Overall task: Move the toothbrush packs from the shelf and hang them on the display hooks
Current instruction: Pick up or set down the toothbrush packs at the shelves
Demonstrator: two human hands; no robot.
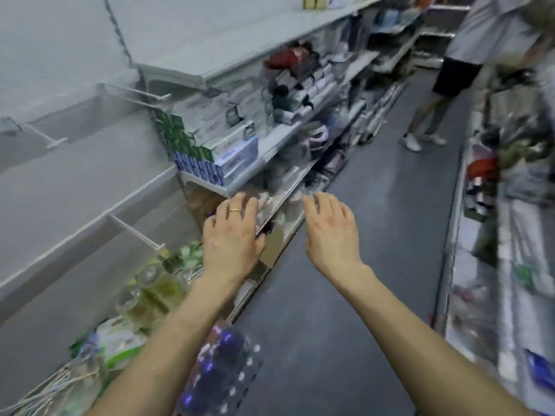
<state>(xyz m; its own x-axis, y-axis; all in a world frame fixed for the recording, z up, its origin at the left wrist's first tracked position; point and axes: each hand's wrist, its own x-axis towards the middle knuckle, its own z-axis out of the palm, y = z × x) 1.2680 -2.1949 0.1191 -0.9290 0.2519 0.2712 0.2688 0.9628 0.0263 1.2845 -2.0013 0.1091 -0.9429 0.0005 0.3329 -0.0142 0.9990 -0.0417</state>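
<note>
Heavy motion blur throughout. Nearest, at bottom centre between the two bare forearms: a purple item in clear dotted wrap (pixel 223 363), details unreadable. Low left, on the bottom shelf (pixel 246 291): a jumble of clear-fronted packs with green and yellow inserts, taken as the toothbrush packs (pixel 150 291), though the blur stops a sure reading; they lie flat and overlapping, not in either hand. Just above them, the display hooks (pixel 136 233): white wire prongs jutting from the grey back panel, one close over the packs, two more higher up and further left. Left hand (pixel 231 235) is palm down out over the shelf edge, fingers spread and fairly straight, gripping nothing; gold ring (pixel 235 210) on one finger. Right hand (pixel 329 232) is alongside, well apart from the left, out over the dark grey aisle floor (pixel 360 280), fingers likewise splayed and loose, holding nothing. Beyond the hands, mid shelf: stacked blue-and-white boxes (pixel 237 157) with green-edged cartons beside them at left. Further along, mixed dark and pale goods, indistinct. Right side: a second shelf run (pixel 510 223), contents smeared. Far end of aisle: another person (pixel 450 76) standing, pale top, dark shorts, light shoes.
</note>
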